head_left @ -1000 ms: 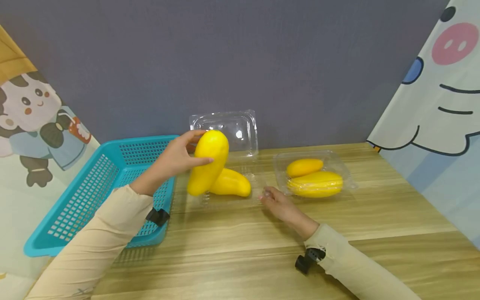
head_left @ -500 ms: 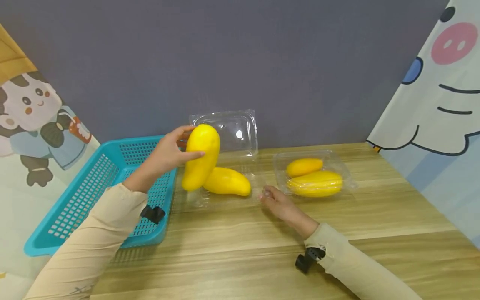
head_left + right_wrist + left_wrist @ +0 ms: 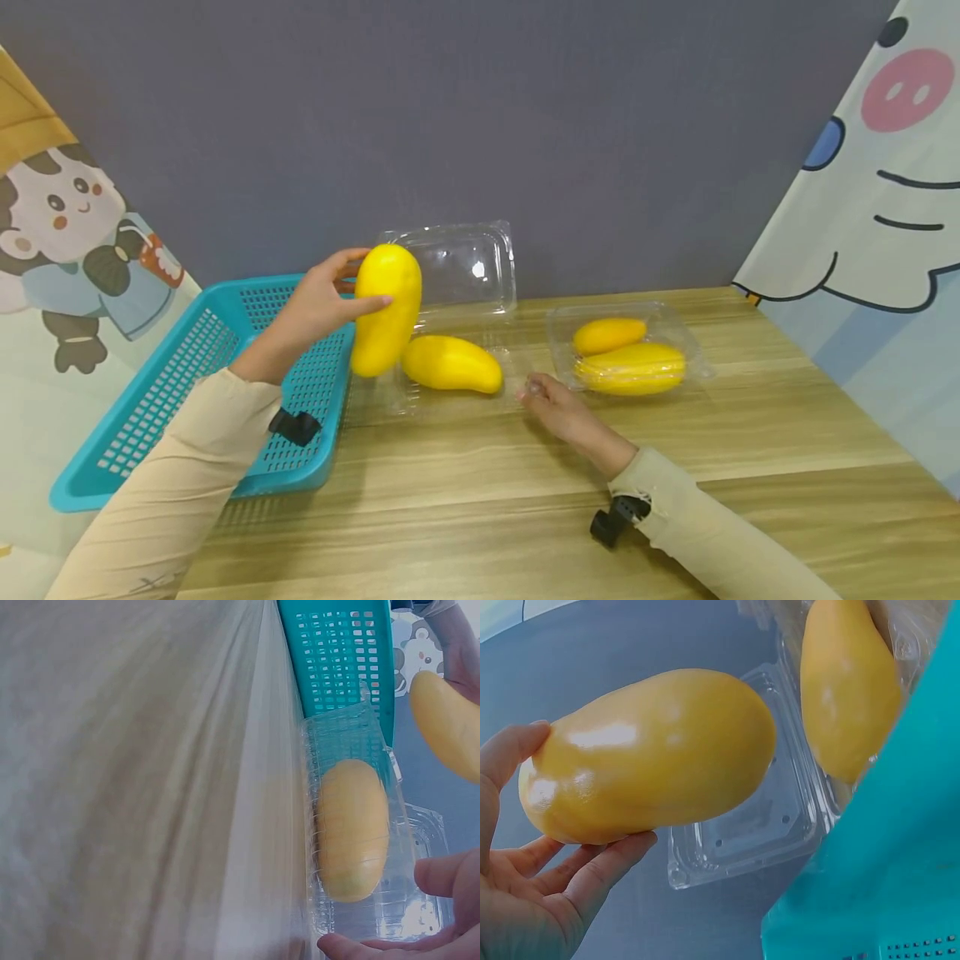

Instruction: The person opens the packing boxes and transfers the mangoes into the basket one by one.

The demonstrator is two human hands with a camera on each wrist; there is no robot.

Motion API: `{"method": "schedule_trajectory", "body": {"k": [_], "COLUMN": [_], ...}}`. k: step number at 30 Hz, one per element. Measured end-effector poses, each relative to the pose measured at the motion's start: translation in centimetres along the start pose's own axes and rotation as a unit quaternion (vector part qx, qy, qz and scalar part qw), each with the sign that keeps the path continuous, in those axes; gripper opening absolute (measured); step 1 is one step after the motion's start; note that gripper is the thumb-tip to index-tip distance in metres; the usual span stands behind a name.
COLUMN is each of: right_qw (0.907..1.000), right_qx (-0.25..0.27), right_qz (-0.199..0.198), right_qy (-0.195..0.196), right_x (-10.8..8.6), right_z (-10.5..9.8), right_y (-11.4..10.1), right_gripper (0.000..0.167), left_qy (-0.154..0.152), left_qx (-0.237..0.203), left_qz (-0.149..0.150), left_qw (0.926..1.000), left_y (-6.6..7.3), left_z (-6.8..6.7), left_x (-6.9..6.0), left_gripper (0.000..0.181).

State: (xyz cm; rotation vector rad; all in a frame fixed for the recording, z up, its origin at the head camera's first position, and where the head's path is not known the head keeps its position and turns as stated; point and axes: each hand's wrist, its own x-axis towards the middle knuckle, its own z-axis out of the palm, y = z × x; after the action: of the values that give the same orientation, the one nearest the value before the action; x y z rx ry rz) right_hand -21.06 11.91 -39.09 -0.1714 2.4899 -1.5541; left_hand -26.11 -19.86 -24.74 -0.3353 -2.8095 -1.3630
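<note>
My left hand (image 3: 318, 304) holds a large yellow mango (image 3: 387, 308) up between thumb and fingers, beside the basket's right rim. In the left wrist view, the thumb lies on one side of the mango (image 3: 652, 754) and the fingers on the other. Below and to the right, a second mango (image 3: 452, 364) lies in an open clear plastic box (image 3: 510, 354), its lid (image 3: 457, 271) raised at the back. My right hand (image 3: 562, 412) grips the box's right side; in the right wrist view its thumb (image 3: 442, 874) is at the box's edge.
A turquoise plastic basket (image 3: 318, 475) stands at the left, partly behind the left arm. Another clear box (image 3: 660, 317) with yellow mangoes (image 3: 630, 368) sits at the right on the wooden table (image 3: 465, 500). A grey wall (image 3: 480, 125) rises behind.
My left hand has carried the mango left, away from the open box and towards the basket, showing more of the mango in the box. The right hand has stayed put.
</note>
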Motion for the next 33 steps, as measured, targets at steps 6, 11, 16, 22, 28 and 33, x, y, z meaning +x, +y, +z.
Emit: {"method": "schedule_trajectory", "body": {"k": [6, 11, 16, 22, 28, 33], "right_qw": [1.0, 0.9999, 0.9999, 0.9999, 0.9999, 1.0], "right_qx": [0.007, 0.008, 0.015, 0.012, 0.011, 0.004], "right_qz": [0.006, 0.006, 0.006, 0.006, 0.004, 0.008], "right_qy": [-0.002, -0.002, -0.003, -0.004, -0.004, -0.001], "right_x": [-0.1, -0.1, -0.1, -0.1, 0.0, 0.0], "right_z": [0.0, 0.1, 0.1, 0.1, 0.0, 0.1], "right_y": [-0.1, -0.1, -0.1, 0.0, 0.0, 0.0], "right_gripper": [0.056, 0.056, 0.056, 0.056, 0.056, 0.055], "left_qy": [0.002, 0.006, 0.01, 0.017, 0.022, 0.029], "left_qx": [-0.009, -0.018, -0.02, -0.025, -0.029, -0.023], "left_qz": [-0.007, -0.012, -0.019, -0.025, -0.033, -0.039], "left_qw": [0.9999, 0.9998, 0.9996, 0.9992, 0.9988, 0.9985], "left_y": [-0.5, -0.9, -1.4, -2.1, -2.7, -3.2], "left_z": [-0.7, -1.1, -1.6, -2.2, -2.9, -3.5], "left_x": [0.0, 0.1, 0.2, 0.4, 0.4, 0.4], "left_gripper": [0.091, 0.091, 0.09, 0.09, 0.093, 0.095]}}
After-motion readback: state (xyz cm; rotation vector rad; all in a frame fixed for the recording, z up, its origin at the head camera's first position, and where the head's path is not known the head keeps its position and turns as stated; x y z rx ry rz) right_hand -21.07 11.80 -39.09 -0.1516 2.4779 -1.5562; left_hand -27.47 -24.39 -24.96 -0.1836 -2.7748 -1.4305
